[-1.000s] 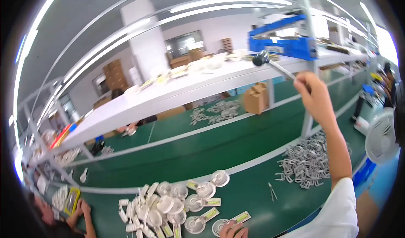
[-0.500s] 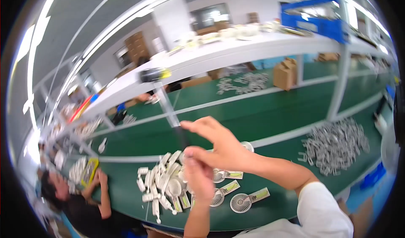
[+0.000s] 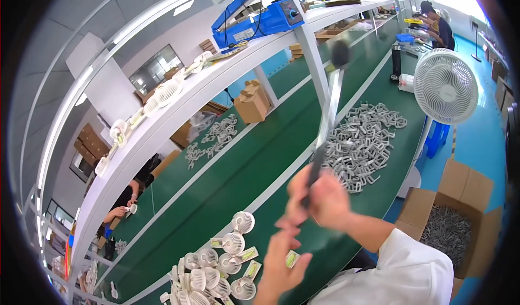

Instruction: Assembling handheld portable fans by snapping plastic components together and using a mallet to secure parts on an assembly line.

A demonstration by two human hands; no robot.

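A hammer [image 3: 332,105] with a dark head, silver shaft and black grip stands upright in front of me, its head blurred by motion. My right hand [image 3: 327,199] is wrapped round the black grip. Lower down, my left hand [image 3: 281,267] has its fingers apart and holds nothing; its fingertips come close to the right hand's fingers, and I cannot tell whether they touch. White handheld fans [image 3: 206,275] with round grilles lie piled beside my left hand. Past the hammer, a heap of grey U-shaped clips [image 3: 360,148] rests on the green bench.
A white standing fan [image 3: 446,86] is at the right, above an open carton [image 3: 476,226] of grey clips. A dark bottle [image 3: 396,63] stands at the bench's far end. A shelf post [image 3: 314,61] rises behind the hammer; a paper bag [image 3: 252,102] sits beyond. Other people work farther off.
My view has turned right, bringing the standing fan and carton in. The right hand, earlier pointing at the hammer's shaft, now wraps its grip; the left hand, earlier closed by the grip, is lower with fingers apart.
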